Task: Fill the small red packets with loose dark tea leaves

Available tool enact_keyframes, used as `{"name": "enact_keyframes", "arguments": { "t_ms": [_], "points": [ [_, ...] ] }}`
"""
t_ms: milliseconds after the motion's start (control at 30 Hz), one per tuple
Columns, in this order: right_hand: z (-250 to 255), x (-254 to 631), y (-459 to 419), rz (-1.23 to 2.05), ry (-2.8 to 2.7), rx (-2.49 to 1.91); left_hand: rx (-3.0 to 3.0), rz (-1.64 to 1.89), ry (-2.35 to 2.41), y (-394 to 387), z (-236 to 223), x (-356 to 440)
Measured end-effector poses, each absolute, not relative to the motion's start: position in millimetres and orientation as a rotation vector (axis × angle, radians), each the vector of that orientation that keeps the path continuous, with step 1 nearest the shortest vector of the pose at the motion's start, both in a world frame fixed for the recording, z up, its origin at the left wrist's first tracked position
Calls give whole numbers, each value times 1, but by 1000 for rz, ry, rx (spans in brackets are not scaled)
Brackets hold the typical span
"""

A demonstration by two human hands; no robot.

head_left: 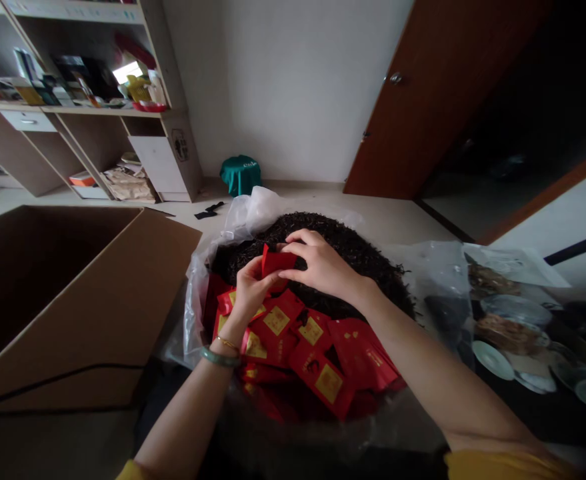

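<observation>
Left hand (253, 285) pinches a red packet (277, 263) over the near side of the heap (317, 228); right hand (317, 261) curls its fingers half-open at the packet's edge, grip unclear. A light left pinch should avoid creases.

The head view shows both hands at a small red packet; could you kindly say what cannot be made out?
Head view:
Inside of the small red packet: hidden by its sides and, partly, the bare left hand and bare right hand.
Lettering on the gold-panelled red packets: blurred, too small.
Interior of the open brown cardboard box: dark shadow, cut off by the left edge.
</observation>
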State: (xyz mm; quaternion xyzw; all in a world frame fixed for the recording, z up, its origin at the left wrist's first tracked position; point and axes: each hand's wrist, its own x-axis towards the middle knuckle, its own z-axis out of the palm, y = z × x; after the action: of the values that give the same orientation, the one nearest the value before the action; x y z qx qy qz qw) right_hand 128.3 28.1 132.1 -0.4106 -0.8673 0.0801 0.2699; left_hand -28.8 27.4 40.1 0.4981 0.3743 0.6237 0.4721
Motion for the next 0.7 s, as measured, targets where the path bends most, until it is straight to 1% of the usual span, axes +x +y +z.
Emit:
{"name": "enact_keyframes", "arguments": {
  "t_ms": [200,300,433,567,700],
  "points": [
    [159,130,28,332,-2666,-1371,1242,1581,991,25,35,-21],
    [157,131,32,389,-2692,-1318,1201,1581,1022,22,37,-18],
    [141,134,32,475,-2408,-1156,1074,1527,977,20,42,-19],
    [120,132,32,691,-1980,-1159,963,1537,971,20,45,-21],
    [107,129,36,871,-1795,-1169,920,1598,1021,20,46,-23]
  ]
}}
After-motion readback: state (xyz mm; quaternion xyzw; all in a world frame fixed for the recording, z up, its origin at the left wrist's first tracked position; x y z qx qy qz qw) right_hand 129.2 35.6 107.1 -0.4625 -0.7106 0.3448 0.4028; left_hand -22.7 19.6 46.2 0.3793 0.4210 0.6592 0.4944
